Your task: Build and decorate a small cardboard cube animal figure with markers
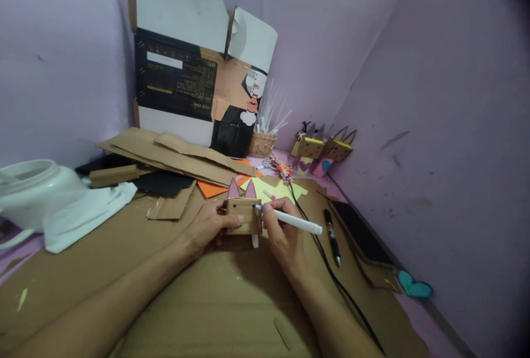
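My left hand [213, 222] grips a small cardboard box head [245, 224] by its left side, thumb across the front. Two pink pointed ears [240, 189] stand up from its top edge. A dark blue dot marks the upper left of its front. In my right hand [284, 231] is a white marker [298, 221] with a blue tip, held like a pen. That tip meets the upper right of the box front, at or very near the surface. Below the box a small white piece [255, 241] sticks out; what it is I cannot tell.
Cardboard sheets [178, 153], orange paper [211, 188] and yellow paper [296, 185] lie behind. At right are a black pen [332, 238], a black cable [327, 264] and a phone-like dark slab [364, 233]. Finished-looking cardboard figures [310, 149] stand at the back; a white pot [45, 192] is at left.
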Demonstrator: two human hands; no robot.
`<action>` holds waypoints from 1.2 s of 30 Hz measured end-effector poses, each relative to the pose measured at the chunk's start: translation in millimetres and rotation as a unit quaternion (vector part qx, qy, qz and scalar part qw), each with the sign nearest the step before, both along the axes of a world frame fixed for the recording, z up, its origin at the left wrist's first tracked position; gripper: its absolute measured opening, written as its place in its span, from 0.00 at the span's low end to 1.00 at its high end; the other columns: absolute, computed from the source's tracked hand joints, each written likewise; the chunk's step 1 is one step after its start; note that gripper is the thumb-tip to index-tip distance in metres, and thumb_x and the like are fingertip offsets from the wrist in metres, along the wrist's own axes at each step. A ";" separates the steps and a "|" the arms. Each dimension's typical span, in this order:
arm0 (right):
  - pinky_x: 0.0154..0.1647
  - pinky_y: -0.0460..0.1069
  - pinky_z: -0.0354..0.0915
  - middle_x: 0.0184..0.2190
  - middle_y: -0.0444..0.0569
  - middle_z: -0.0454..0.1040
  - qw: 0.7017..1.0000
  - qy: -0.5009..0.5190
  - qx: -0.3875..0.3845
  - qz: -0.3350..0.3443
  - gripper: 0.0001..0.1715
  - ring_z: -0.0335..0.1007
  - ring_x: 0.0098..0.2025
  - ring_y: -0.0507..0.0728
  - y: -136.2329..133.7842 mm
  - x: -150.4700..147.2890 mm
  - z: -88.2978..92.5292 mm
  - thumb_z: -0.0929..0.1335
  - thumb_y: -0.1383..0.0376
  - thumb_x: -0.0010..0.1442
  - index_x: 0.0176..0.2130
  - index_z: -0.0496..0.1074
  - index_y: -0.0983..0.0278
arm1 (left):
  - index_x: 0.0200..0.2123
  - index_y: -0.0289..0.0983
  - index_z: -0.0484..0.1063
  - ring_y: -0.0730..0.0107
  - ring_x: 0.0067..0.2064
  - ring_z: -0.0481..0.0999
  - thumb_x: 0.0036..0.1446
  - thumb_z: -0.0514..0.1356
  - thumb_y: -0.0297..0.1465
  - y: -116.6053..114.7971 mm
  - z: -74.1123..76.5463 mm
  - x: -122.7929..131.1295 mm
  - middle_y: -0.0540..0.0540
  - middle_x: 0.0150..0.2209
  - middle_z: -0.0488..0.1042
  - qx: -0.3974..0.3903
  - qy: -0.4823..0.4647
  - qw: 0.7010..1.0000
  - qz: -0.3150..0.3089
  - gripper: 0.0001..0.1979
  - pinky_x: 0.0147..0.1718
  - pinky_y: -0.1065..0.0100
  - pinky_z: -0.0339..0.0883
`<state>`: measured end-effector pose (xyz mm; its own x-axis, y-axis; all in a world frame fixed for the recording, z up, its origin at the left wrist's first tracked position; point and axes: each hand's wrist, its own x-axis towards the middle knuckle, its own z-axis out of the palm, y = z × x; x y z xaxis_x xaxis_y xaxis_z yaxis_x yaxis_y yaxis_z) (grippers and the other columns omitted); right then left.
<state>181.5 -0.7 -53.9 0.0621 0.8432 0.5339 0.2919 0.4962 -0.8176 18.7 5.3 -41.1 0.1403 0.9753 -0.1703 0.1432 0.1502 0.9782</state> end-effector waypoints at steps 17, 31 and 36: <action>0.23 0.46 0.56 0.18 0.39 0.63 1.000 -0.002 -0.005 0.003 0.13 0.59 0.21 0.51 -0.1 0.8 0.4 0.63 0.58 0.61 0.27 0.61 0.61 | 0.41 0.32 0.70 0.78 0.18 0.61 0.40 0.64 0.37 -1.7 0.2 -0.3 0.51 0.22 0.67 -0.005 -0.007 1.000 0.000 0.24 0.10 0.77 0.56; 0.23 0.46 0.56 0.18 0.39 0.62 1.000 0.002 -0.008 -0.003 0.12 0.58 0.20 0.51 -1.7 -0.1 3.2 0.63 0.58 0.60 0.27 0.61 0.61 | 0.40 0.32 0.70 0.78 0.18 0.61 0.39 0.64 0.38 -1.1 -0.6 -0.4 0.51 0.23 0.68 0.001 -0.008 1.000 -0.001 0.23 0.10 0.77 0.56; 0.23 0.46 0.56 0.18 0.39 0.63 1.000 0.000 -0.006 0.002 0.12 0.58 0.20 0.51 -1.3 -0.2 3.3 0.63 0.58 0.60 0.28 0.62 0.61 | 0.40 0.33 0.71 0.78 0.17 0.61 0.40 0.64 0.38 0.4 -0.5 -0.2 0.51 0.23 0.68 0.005 -0.006 1.000 0.001 0.22 0.10 0.77 0.56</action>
